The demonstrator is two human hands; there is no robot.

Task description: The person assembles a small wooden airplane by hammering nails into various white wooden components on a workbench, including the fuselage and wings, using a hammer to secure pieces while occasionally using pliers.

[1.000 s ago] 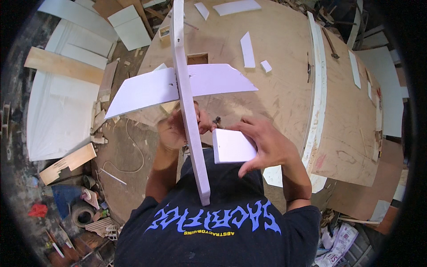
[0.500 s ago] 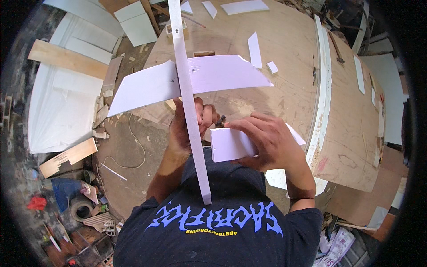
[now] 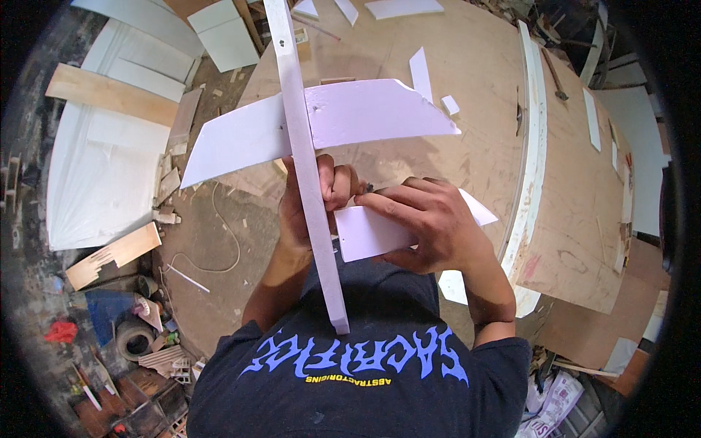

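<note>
A long white strip stands edge-on toward me, its lower end close to my dark shirt. From its sides spread two white wing-shaped boards, one to the left and one to the right. My left hand is closed round the strip below these boards. In my right hand is a flat white board, gripped between thumb and fingers, its left end beside the strip. A pointed white end shows past the knuckles. Something small and dark sits by the fingertips, too small to make out.
Beyond my hands lies a large plywood sheet carrying several white offcuts, a long white strip and a hammer-like tool. White panels stand at the left. A cable, a tire and scrap wood lie on the floor.
The right-hand board has moved left, and its end now meets the strip's edge in view. The strip's top has tilted slightly left and the wing boards have shifted up a little.
</note>
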